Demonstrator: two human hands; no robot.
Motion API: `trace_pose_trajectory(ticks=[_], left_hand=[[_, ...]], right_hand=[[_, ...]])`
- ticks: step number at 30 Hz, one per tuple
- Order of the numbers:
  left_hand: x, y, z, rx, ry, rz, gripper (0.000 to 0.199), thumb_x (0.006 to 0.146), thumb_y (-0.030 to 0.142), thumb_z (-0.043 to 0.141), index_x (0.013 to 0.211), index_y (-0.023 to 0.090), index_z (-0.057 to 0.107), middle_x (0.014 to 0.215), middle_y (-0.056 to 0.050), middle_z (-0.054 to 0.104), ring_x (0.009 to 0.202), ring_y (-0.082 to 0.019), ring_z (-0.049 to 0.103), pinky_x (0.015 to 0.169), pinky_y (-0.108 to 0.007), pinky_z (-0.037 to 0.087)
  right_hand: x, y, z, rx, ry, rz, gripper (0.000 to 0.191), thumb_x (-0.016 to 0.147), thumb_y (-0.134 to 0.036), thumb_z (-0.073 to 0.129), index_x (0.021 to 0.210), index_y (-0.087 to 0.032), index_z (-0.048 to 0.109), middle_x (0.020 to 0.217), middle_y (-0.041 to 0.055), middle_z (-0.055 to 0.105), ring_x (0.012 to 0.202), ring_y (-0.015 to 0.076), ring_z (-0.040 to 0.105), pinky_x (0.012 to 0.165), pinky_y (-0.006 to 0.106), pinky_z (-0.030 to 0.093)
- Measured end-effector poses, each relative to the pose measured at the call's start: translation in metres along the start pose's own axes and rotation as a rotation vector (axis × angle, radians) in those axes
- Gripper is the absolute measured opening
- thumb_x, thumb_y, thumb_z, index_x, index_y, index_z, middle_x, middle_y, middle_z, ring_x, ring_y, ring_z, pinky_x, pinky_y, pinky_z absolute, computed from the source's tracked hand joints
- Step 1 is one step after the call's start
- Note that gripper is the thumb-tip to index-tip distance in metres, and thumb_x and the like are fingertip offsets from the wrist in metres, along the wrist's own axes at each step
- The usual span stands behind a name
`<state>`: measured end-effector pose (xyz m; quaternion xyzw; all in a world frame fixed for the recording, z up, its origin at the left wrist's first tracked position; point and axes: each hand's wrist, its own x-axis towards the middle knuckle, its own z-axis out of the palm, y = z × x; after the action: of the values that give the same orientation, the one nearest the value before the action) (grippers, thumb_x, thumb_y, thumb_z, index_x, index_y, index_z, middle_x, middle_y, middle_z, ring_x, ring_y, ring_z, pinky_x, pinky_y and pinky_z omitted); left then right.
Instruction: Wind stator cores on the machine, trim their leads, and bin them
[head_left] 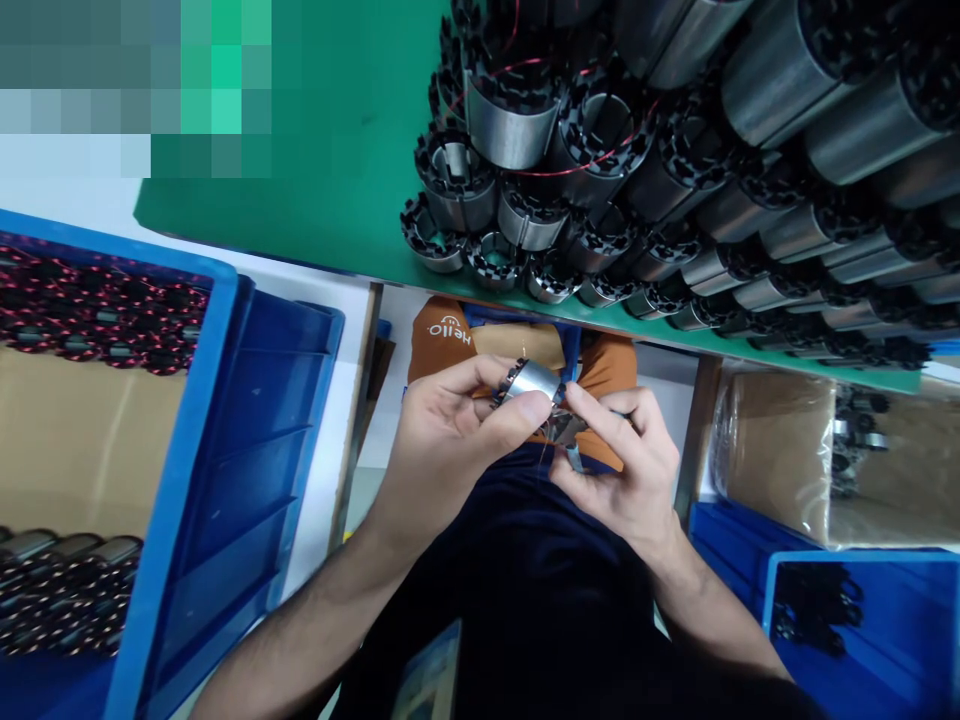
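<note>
My left hand [450,425] is closed around a motor stator [535,381], a shiny metal ring with black toothed plastic ends, held tilted above my lap. The thumb presses on the metal side. My right hand [626,470] is closed on a small metal tool [568,430] that looks like snips; its tips lie just below the stator, partly hidden by the fingers. The right index finger reaches to the stator's right end. A thin copper-coloured wire [543,455] hangs below the stator.
Many similar stators [517,125] stand stacked on the green table mat [322,150] ahead, with loose red wire across some. Blue crates [247,450] stand at left, holding wound stators and cardboard. At right are a cardboard box [780,440] and a blue bin [885,640] with black parts.
</note>
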<state>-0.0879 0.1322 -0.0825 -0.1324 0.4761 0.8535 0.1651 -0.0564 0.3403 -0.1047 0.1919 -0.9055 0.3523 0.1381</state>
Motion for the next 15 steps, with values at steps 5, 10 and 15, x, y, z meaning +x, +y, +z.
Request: trace_pose_trajectory(ticks=[5, 10, 15], left_hand=[[0.001, -0.003, 0.002, -0.012, 0.000, 0.010, 0.007, 0.099, 0.029, 0.095, 0.095, 0.027, 0.089, 0.096, 0.002, 0.084, 0.085, -0.012, 0.079, 0.080, -0.019, 0.067], [0.001, -0.007, 0.001, 0.030, 0.007, 0.038, 0.009, 0.097, 0.028, 0.095, 0.095, 0.023, 0.088, 0.097, 0.000, 0.084, 0.085, -0.013, 0.079, 0.080, -0.021, 0.067], [0.000, -0.010, 0.001, 0.034, 0.016, 0.051, 0.008, 0.097, 0.026, 0.093, 0.094, 0.023, 0.087, 0.097, -0.001, 0.083, 0.086, -0.014, 0.078, 0.080, -0.022, 0.067]], right_hand=[[-0.001, 0.000, 0.001, 0.005, 0.026, 0.005, 0.082, 0.099, -0.012, 0.082, 0.174, -0.041, 0.063, 0.109, 0.0033, 0.064, 0.095, 0.0192, 0.067, 0.081, 0.037, 0.066], [-0.003, 0.001, 0.001, 0.061, 0.009, 0.023, 0.084, 0.101, -0.011, 0.082, 0.176, -0.043, 0.061, 0.109, 0.0026, 0.066, 0.092, 0.0176, 0.067, 0.077, 0.033, 0.065], [-0.005, 0.000, 0.000, 0.160, -0.042, 0.082, 0.089, 0.102, -0.006, 0.081, 0.177, -0.048, 0.058, 0.107, 0.0009, 0.063, 0.090, 0.0146, 0.066, 0.074, 0.027, 0.062]])
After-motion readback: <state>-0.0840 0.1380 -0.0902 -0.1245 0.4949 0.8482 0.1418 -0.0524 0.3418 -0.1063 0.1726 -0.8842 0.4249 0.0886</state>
